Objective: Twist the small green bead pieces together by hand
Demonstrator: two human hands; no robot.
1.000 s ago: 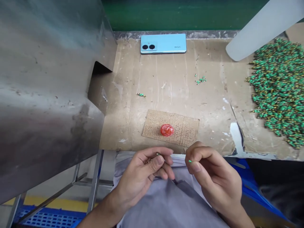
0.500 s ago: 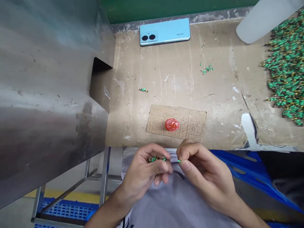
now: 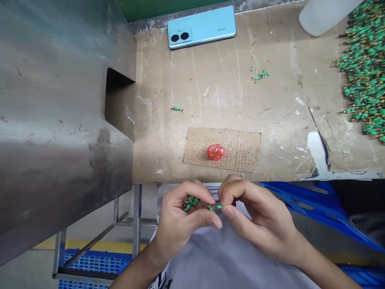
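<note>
My left hand (image 3: 180, 216) is curled around several small green, black and gold figurine pieces (image 3: 190, 202). One more little piece (image 3: 211, 208) shows between its thumb and forefinger. Close by on the right, my right hand (image 3: 255, 212) pinches a tiny bright green part (image 3: 219, 206) between thumb and forefinger. The tips of both hands are near each other, in front of the table's edge. Just beyond them lies a rectangle of cardboard (image 3: 240, 154) speckled with small marks, and on it sits a glossy red lump (image 3: 216, 152).
A large pile of green pieces (image 3: 367, 76) covers the right side. A light blue phone (image 3: 204, 30) lies at the back, a whitish container (image 3: 321, 18) to its right. Loose bits (image 3: 261, 75) and a single piece (image 3: 177, 108) lie on the table. A metal cabinet (image 3: 66, 120) stands left.
The right hand's green part has come closer to the piece in my left hand. My left fingers have opened a little around that piece. The whole view has shifted slightly.
</note>
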